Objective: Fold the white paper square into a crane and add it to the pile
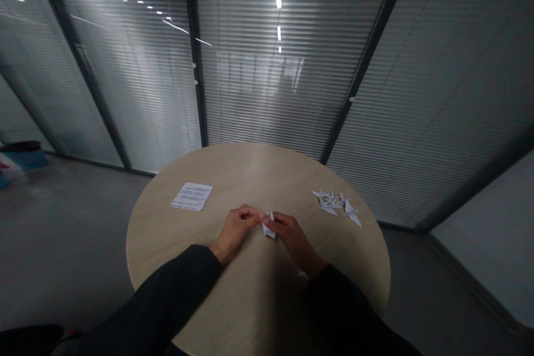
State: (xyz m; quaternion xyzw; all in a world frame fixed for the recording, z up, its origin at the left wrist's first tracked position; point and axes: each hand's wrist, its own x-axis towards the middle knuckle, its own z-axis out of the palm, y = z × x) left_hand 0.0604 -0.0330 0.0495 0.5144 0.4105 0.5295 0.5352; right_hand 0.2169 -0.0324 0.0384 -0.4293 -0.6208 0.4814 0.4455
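Note:
A small piece of folded white paper (269, 231) is held over the middle of the round table. My right hand (291, 235) pinches it from the right side, thumb on the near face. From the left, my left hand (237, 227) reaches in with its fingertips pressed together at the paper's upper left edge. The fingers cover part of the paper, so its full shape is hidden. Several folded paper cranes (329, 201) lie in a cluster to the right of my hands.
The round wooden table (250, 169) bears a stack of printed paper sheets (191, 196) at the left. Glass partitions with blinds (267, 94) stand just behind the table. A blue bin (25, 156) is on the floor at far left.

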